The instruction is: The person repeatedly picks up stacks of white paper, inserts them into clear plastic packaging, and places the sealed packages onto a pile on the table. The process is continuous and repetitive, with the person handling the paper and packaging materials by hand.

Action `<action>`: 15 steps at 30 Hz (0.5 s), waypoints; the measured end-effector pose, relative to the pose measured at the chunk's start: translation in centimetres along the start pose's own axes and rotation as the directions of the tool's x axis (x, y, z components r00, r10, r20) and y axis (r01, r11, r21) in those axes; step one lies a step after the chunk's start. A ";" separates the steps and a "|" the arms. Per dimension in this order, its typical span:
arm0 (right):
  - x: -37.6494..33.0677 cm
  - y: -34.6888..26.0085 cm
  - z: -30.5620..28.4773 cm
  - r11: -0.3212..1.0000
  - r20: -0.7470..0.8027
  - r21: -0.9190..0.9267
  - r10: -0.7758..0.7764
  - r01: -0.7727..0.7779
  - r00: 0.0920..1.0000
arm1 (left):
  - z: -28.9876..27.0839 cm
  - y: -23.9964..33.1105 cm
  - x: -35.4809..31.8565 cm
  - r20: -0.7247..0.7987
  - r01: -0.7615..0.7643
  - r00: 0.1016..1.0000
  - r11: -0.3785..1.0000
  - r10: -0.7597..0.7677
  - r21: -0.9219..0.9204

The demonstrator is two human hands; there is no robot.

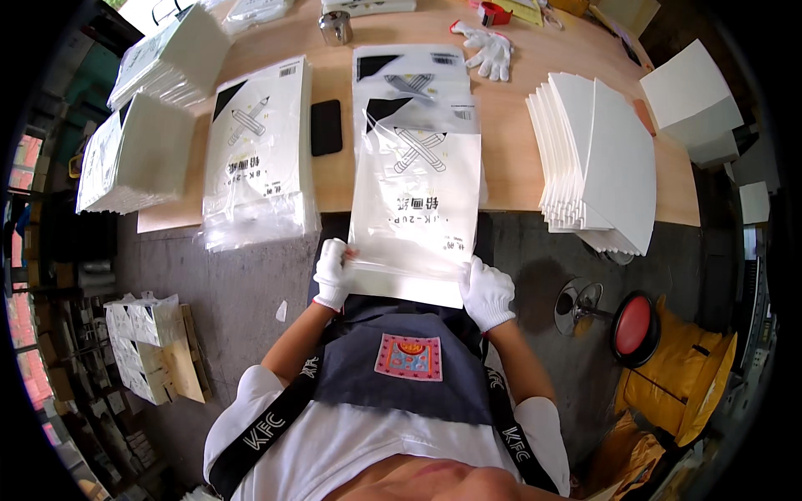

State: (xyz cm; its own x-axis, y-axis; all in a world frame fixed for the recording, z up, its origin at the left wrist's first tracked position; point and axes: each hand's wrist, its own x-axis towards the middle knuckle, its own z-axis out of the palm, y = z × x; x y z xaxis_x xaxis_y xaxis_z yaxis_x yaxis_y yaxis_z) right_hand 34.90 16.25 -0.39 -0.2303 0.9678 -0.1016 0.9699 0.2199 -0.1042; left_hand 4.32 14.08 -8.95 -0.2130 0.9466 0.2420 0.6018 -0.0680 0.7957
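In front of me a clear plastic bag (415,200) printed with crossed pencils and a black corner hangs over the table's near edge. White paper (407,289) sticks out of its near end. My left hand (332,274), in a white knitted glove, is closed on the near left corner. On the near right corner my right hand (488,292), gloved alike, is closed too, its fingertips partly hidden. Beneath the bag's far part lies another printed bag (409,63). A stack of similar printed packs (255,138) lies to the left, its clear ends overhanging the edge.
Fanned white paper stacks (597,159) stand at the table's right. A black phone (327,128), a metal cup (336,28), a spare white glove (491,52) and a red tape roll (494,13) lie on the table (510,125). More packs (138,154) pile up far left. A red-topped stool (635,328) is on the floor.
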 end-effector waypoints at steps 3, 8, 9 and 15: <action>-1.8 -0.3 -1.7 0.998 0.091 0.017 -0.069 0.068 0.993 | -1.7 2.3 -3.7 0.065 0.389 0.910 0.789 -0.410 -0.476; -8.4 -0.2 -1.5 0.945 0.159 -0.100 -0.293 0.310 0.943 | -7.4 3.3 -9.3 0.433 0.295 0.894 0.880 -0.117 -0.371; -9.4 -0.1 -0.6 0.955 0.153 -0.050 -0.283 0.294 0.947 | -8.2 2.8 -9.0 0.482 0.135 0.876 0.943 0.030 -0.303; -3.9 -1.1 -0.9 0.853 -0.055 -0.261 -0.480 0.452 0.875 | -4.8 5.3 -2.3 0.393 -0.156 0.893 0.969 0.220 -0.190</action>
State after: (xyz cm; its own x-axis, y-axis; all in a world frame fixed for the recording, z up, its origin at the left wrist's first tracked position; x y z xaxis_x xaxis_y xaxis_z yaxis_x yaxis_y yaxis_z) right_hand 34.81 12.30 1.00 -0.6631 0.7484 0.0153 0.7441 0.6567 0.1229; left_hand 4.34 10.00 -2.60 0.2446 0.9540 0.1736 0.4701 -0.2733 0.8392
